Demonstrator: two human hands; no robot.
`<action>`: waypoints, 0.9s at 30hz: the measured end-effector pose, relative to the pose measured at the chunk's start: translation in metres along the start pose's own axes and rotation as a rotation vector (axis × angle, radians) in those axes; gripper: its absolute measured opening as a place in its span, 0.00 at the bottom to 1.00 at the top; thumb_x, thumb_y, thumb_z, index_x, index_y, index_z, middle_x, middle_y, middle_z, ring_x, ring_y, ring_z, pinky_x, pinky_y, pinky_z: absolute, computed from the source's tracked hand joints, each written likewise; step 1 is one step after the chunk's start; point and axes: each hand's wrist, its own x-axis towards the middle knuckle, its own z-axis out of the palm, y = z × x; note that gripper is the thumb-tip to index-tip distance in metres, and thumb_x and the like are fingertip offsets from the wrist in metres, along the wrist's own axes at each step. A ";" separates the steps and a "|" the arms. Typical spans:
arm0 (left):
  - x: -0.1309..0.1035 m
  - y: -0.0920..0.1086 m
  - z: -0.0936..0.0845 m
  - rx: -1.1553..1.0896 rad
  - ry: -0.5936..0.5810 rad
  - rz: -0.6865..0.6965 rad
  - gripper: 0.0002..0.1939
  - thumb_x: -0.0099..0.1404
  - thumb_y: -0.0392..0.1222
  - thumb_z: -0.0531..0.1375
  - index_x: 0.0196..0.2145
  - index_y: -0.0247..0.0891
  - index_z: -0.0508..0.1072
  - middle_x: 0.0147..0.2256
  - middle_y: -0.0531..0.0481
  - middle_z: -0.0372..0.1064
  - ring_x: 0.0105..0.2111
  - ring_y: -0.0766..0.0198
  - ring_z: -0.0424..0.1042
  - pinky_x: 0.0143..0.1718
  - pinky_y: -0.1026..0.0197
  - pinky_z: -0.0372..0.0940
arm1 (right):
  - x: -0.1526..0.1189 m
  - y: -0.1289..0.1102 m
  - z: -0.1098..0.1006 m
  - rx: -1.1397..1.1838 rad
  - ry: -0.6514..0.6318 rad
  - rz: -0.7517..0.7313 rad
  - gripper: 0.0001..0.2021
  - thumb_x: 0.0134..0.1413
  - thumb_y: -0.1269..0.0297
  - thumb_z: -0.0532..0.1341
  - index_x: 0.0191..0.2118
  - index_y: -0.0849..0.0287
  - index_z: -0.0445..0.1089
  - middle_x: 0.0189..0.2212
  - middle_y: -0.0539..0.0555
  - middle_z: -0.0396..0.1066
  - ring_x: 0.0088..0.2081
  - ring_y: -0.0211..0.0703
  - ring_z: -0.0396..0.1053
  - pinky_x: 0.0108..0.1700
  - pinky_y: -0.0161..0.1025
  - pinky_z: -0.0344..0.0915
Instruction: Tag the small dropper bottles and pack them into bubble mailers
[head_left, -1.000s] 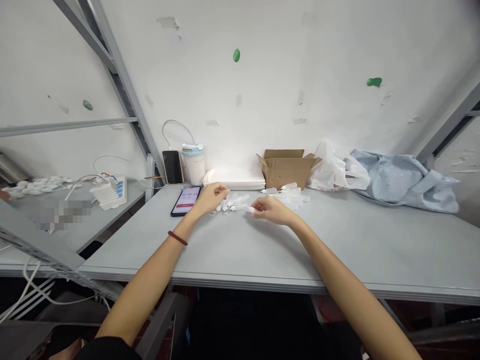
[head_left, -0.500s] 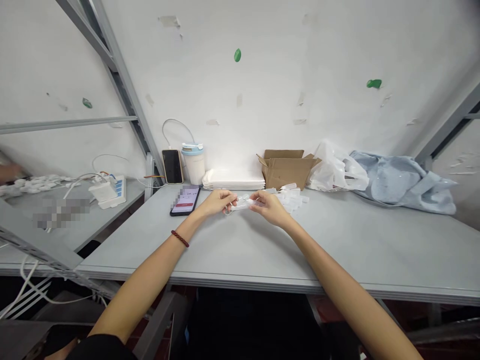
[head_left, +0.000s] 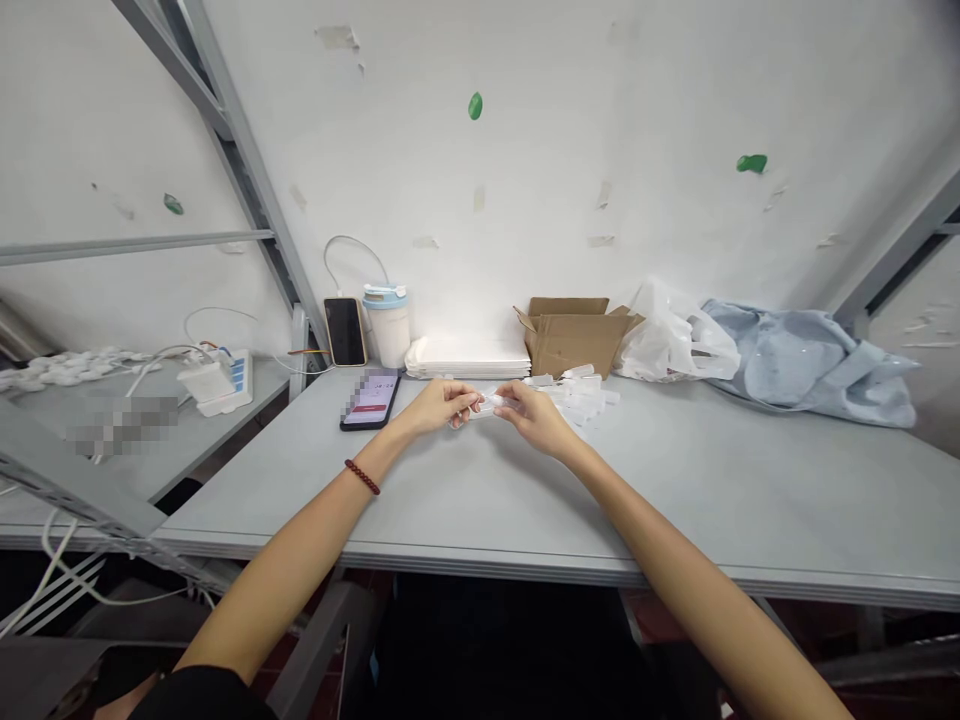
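Translucent plastic pieces (head_left: pixel 589 402) lie heaped on the grey table (head_left: pixel 697 490) beside the right hand (head_left: pixel 534 412); one small clear piece (head_left: pixel 489 403) is pinched by its fingertips and those of the left hand (head_left: pixel 437 405). It looks light, smooth, perhaps slippery, best held by its ends. Behind are an open cardboard box (head_left: pixel 574 346), a white plastic bag (head_left: pixel 667 342) and a lidded cup (head_left: pixel 389 332); I cannot see what they hold.

A white wall (head_left: pixel 540 150) rises behind a grey table (head_left: pixel 465 500), marked with scraps of tape (head_left: pixel 337 38) and green patches (head_left: pixel 475 106) (one looks leaf-shaped). Slanting grey metal posts (head_left: pixel 256 185) frame both sides. Another grey surface (head_left: pixel 199 440) adjoins at left. Pale light spreads over everything; below, dark red floor (head_left: pixel 646 615) shows in shadow
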 end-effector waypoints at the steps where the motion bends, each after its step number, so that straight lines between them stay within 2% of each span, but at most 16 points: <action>1: 0.000 0.000 0.000 -0.002 0.006 0.000 0.17 0.57 0.52 0.60 0.29 0.32 0.72 0.21 0.52 0.65 0.19 0.72 0.63 0.21 0.67 0.58 | 0.000 0.000 0.000 -0.002 0.003 -0.001 0.06 0.52 0.65 0.57 0.37 0.57 0.63 0.36 0.55 0.72 0.38 0.44 0.69 0.40 0.41 0.62; 16: 0.000 0.002 0.001 -0.052 0.019 -0.015 0.17 0.56 0.52 0.62 0.30 0.32 0.72 0.25 0.51 0.67 0.20 0.72 0.63 0.21 0.68 0.59 | 0.000 -0.001 0.002 0.011 0.000 -0.002 0.05 0.52 0.66 0.57 0.37 0.57 0.64 0.35 0.55 0.72 0.39 0.45 0.69 0.41 0.41 0.63; 22: 0.000 0.003 0.002 -0.043 0.016 -0.022 0.17 0.57 0.52 0.61 0.29 0.32 0.72 0.21 0.52 0.65 0.19 0.71 0.63 0.21 0.67 0.59 | 0.000 -0.003 0.001 0.028 0.010 -0.006 0.04 0.52 0.66 0.57 0.36 0.57 0.64 0.34 0.54 0.72 0.37 0.44 0.69 0.39 0.40 0.62; 27: -0.001 0.003 0.003 -0.043 0.022 -0.040 0.17 0.58 0.52 0.61 0.29 0.32 0.72 0.23 0.52 0.66 0.20 0.72 0.63 0.22 0.68 0.59 | 0.000 -0.005 0.000 0.026 0.008 0.008 0.05 0.52 0.66 0.57 0.36 0.58 0.63 0.35 0.55 0.72 0.38 0.45 0.69 0.40 0.40 0.62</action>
